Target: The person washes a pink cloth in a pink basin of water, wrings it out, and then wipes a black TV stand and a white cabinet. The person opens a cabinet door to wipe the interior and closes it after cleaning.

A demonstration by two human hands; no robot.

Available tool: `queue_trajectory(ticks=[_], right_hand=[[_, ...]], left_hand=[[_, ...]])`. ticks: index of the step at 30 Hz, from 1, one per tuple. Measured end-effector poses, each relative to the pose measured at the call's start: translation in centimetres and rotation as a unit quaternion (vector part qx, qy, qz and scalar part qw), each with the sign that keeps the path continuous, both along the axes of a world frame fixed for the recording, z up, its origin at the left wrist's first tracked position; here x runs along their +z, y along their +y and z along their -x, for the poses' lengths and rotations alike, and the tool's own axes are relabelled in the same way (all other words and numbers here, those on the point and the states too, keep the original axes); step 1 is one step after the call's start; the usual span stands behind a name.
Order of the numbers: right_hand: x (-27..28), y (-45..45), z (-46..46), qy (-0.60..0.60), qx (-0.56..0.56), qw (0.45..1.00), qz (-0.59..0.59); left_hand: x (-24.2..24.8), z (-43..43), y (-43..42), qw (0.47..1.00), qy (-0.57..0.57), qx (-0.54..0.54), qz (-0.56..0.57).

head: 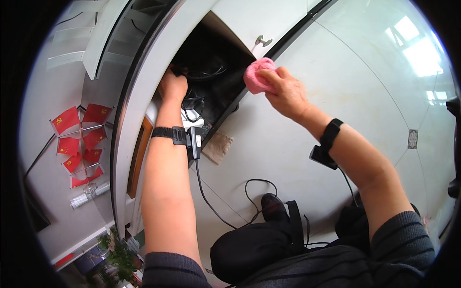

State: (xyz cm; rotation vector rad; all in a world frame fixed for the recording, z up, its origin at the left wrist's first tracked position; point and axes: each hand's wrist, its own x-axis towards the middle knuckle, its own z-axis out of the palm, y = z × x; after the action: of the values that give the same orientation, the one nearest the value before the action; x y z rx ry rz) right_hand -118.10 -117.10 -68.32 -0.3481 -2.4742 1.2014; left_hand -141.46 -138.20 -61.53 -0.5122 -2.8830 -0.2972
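My left hand (pixel 173 84) reaches into the dark opening of a low white cabinet (pixel 230 14). Its fingers are closed on a black cable (pixel 203 76), though the fingertips are partly lost in shadow. More looped black cord (pixel 194 104) and a white plastic item (pixel 192 120) lie below that hand, inside the cabinet. Folded pink cloth (pixel 257 76), fuzzy like a towel, is gripped in my right hand (pixel 288 91). That hand is just outside the opening, by the cabinet's black bottom edge (pixel 236 95).
A metal knob (pixel 263 41) sits on the white door. On the tiled floor (pixel 342 90) lies a beige cloth (pixel 218 145) beside the cabinet. A thin black wire (pixel 216 219) trails from my left wrist strap. Several small red flags (pixel 81 140) stand on the left, with a plant (pixel 120 252) below.
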Motion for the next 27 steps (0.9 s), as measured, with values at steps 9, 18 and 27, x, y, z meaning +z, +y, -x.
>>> queue_trajectory(ticks=[9,18,27], right_hand=[[-2.9,-6.1,6.6,-0.015,0.041,0.964,-0.262],[-2.6,-4.7,9.1,-0.107,0.132,0.951,-0.259],[-5.2,-10.3,7.2,0.052,0.100,0.948,-0.296]], left_hand=[[0.4,1.8,1.3,0.875,-0.220,0.170,-0.397],[2.0,2.1,0.0,0.872,-0.231,0.188,-0.389],[-3.4,3.3,-0.6,0.980,-0.043,-0.048,-0.190]])
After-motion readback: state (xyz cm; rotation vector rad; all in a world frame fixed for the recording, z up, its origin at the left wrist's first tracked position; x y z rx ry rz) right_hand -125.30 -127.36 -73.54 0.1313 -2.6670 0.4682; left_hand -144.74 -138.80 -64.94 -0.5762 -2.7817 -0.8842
